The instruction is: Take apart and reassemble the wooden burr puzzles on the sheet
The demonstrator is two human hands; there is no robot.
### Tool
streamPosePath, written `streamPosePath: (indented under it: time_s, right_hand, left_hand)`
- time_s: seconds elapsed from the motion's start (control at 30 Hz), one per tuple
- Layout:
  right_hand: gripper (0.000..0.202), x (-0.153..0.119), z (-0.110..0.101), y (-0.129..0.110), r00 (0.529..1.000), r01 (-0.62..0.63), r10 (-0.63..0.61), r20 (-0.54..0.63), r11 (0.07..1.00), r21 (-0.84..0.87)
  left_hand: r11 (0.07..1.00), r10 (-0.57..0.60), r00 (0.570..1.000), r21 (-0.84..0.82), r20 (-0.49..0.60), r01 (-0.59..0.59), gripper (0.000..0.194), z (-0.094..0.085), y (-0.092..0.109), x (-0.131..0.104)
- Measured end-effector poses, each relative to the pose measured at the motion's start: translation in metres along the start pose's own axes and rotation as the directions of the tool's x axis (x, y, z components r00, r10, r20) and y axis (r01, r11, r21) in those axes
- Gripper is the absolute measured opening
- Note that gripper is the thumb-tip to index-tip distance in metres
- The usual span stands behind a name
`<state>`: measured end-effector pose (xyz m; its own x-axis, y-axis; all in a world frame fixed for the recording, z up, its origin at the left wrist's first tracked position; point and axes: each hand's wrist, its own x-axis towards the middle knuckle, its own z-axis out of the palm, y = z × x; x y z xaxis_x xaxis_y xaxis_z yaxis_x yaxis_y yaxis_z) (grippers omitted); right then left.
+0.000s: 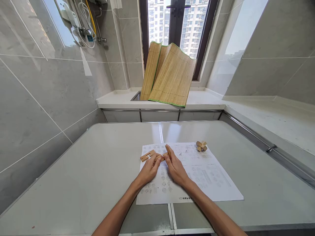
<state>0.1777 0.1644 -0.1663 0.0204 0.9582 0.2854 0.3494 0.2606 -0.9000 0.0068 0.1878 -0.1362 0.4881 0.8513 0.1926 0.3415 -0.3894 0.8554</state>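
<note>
Fingers closed, my left hand [150, 167] grips a wooden puzzle piece. My right hand [177, 168] is also closed, holding another wooden puzzle piece [168, 150] that stands up between thumb and fingers. The held pieces meet between my hands; whether they interlock I cannot tell, since fingers hide the joint. A notched wooden piece [147, 155] juts out past my left fingers, and whether it is held or lying on the paper is unclear. Beneath both hands lies a large white printed sheet [219, 186] with rows of small diagrams. An assembled wooden burr puzzle [201, 146] rests at its upper right corner.
The sheet lies on a pale grey table [81, 177] with a metal seam down its middle. Behind is a white counter [206, 98] with a folded bamboo mat [172, 75] leaning by the window. Tiled walls stand on both sides; cables [86, 23] hang at upper left.
</note>
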Motion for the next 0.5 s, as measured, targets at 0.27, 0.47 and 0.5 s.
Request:
streamPosePath:
  time_s: [0.27, 0.47, 0.5]
  right_hand:
    - [0.060, -0.0039, 0.0011, -0.0054, 1.000, -0.020, 0.020, -0.015, 1.000, -0.009]
    - [0.056, -0.0038, 0.0047, -0.0081, 0.999, 0.027, -0.028, 0.021, 0.999, 0.042]
    - [0.056, -0.0034, 0.0044, -0.0088, 0.999, 0.029, -0.031, 0.024, 0.998, 0.061]
  left_hand:
    - [1.000, 0.021, 1.000, -0.011, -0.015, -0.022, 0.032, 0.0055, 0.0063, -0.0028]
    - [0.999, 0.012, 1.000, 0.050, -0.008, -0.011, 0.034, 0.0054, 0.0048, -0.0020]
    - [0.999, 0.020, 1.000, 0.047, -0.011, -0.019, 0.033, 0.0052, 0.0052, -0.0020]
